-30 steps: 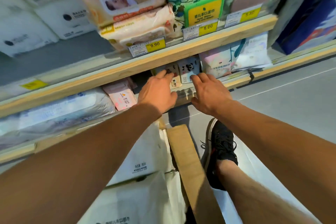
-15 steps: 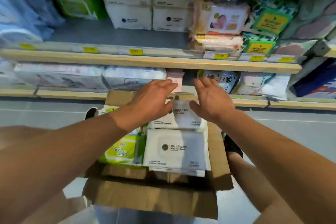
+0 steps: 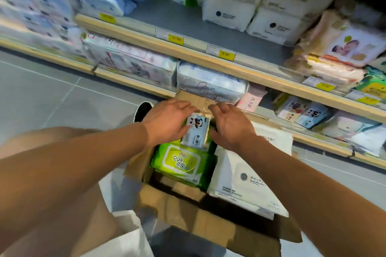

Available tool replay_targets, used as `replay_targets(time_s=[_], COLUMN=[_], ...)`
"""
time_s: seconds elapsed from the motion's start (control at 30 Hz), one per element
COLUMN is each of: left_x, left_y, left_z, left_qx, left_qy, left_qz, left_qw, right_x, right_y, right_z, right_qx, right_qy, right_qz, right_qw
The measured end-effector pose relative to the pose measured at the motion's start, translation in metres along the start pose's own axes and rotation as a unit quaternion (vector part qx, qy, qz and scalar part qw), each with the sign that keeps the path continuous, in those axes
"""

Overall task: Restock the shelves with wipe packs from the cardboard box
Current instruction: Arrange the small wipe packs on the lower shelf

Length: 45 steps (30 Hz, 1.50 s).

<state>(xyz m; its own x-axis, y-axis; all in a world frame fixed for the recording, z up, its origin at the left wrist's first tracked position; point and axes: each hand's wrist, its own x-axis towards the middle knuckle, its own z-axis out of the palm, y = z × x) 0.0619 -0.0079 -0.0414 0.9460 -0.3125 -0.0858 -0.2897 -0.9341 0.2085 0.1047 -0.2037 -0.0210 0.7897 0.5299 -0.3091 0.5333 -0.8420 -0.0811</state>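
Observation:
An open cardboard box (image 3: pixel 208 227) stands on the floor in front of the shelves. Inside lie a green wipe pack (image 3: pixel 183 161), a large white wipe pack (image 3: pixel 246 179) and, at the far end, a small pale-blue panda wipe pack (image 3: pixel 195 131). My left hand (image 3: pixel 167 123) and my right hand (image 3: pixel 229 126) reach into the box on either side of the panda pack. Each thumb touches one side edge of it, and the fingers stretch out fairly straight over the far flap. More panda packs (image 3: pixel 309 115) stand on the bottom shelf to the right.
The wooden-edged shelf (image 3: pixel 261 78) above carries white, pink and green packs and yellow price tags. A pink pack (image 3: pixel 250 99) and big bundles (image 3: pixel 208 83) fill the bottom shelf just behind the box. My shoe (image 3: pixel 143 110) is left of the box on grey floor.
My hands drew back from the bottom shelf and came down over the box. They shifted from above the white pack to the small panda pack, and my view swung left.

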Motion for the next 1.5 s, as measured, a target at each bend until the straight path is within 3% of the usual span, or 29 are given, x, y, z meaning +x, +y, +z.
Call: replay_targets(time_s=[0.23, 0.6, 0.93, 1.17, 1.5], left_x=[0.011, 0.02, 0.022, 0.006, -0.019], left_y=[-0.042, -0.064, -0.059, -0.052, -0.006], left_z=[0.045, 0.097, 0.095, 0.067, 0.0], left_qx=[-0.036, -0.061, 0.002, -0.133, -0.096], left_qy=[-0.037, -0.069, -0.037, 0.041, 0.135], left_qz=[-0.046, -0.133, -0.14, -0.185, -0.131], left_qw=[0.998, 0.987, 0.989, 0.973, 0.978], right_x=[0.039, 0.07, 0.066, 0.049, -0.016], right_y=[-0.01, -0.014, -0.025, -0.02, 0.01], right_z=[0.035, 0.08, 0.088, 0.06, 0.007], right_qx=[-0.007, 0.004, -0.049, 0.022, 0.1], right_qy=[-0.071, -0.107, -0.02, 0.03, 0.194], right_qz=[0.014, 0.043, 0.041, 0.036, 0.045], right_qw=[0.997, 0.993, 0.998, 0.999, 0.975])
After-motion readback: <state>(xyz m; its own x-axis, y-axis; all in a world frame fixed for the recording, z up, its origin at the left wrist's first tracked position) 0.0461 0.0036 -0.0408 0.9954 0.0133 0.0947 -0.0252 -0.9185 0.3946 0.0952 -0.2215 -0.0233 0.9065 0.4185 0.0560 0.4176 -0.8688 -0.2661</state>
